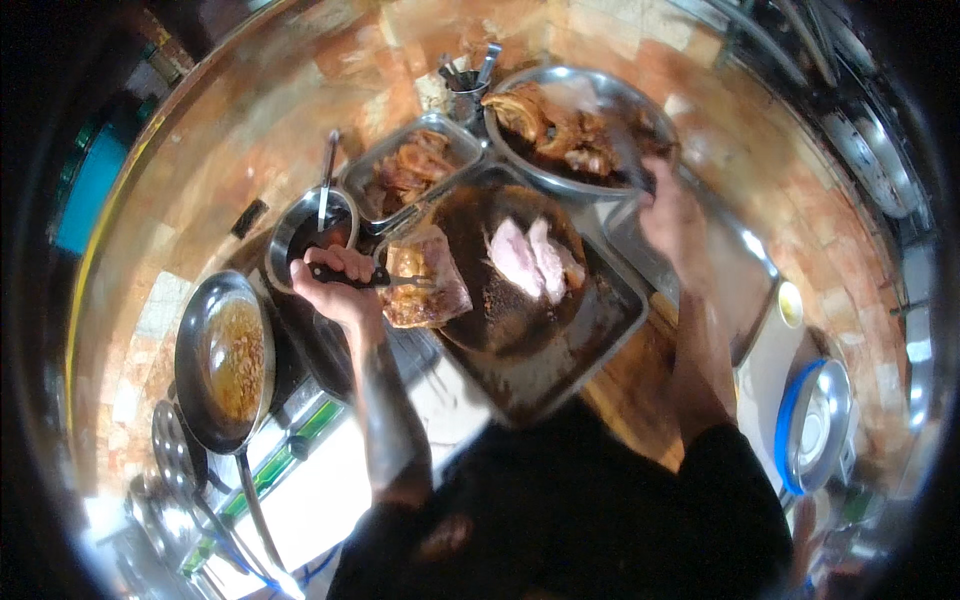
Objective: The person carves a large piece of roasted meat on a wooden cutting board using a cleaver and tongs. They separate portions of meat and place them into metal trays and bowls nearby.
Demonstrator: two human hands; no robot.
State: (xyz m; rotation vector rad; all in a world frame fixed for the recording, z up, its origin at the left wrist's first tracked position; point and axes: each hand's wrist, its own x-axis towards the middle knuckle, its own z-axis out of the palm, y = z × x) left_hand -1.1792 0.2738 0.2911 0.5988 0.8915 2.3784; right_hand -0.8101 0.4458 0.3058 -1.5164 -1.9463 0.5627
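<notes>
My left hand (336, 289) grips the black handle of a carving fork (405, 281), whose tines lie over a browned slab of roast meat (427, 300). The slab rests at the left edge of a round dark board (487, 336). Two pale slices of meat (529, 259) lie side by side on that board, which sits on a metal tray (517, 397). My right hand (667, 217) holds a motion-blurred knife (634, 154) at the right rim of a large metal bowl (559, 184). Browned meat pieces (525, 112) fill much of the bowl.
A rectangular steel pan (469, 154) holds browned meat strips. Left of it stands a pot (281, 225) of dark liquid with a utensil inside. A frying pan (187, 330) contains oily bits. Utensils stand in a metal cup (469, 94). A blue-rimmed round container (814, 427) is at right.
</notes>
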